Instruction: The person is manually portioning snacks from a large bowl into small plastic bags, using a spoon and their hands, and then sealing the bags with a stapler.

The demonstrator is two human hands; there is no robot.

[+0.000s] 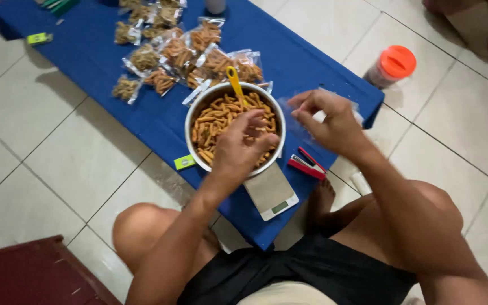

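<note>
Over the metal bowl [199, 113], the left hand [243, 148] pinches snack sticks [213, 121]; the right hand [330, 121] grips a clear bag [295, 121].

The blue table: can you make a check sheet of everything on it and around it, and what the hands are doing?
Surface: low blue table on a tiled floor.
Job's things: metal bowl of fried snack sticks, yellow scoop inside; clear plastic bag in the right hand.
Clutter: filled snack packets, kitchen scale, red stapler, small green box.
Grippers: left hand over the snacks; right hand pinching the bag.
Cables: nothing seen.
Surroundings: orange-lidded jar on the floor.
</note>
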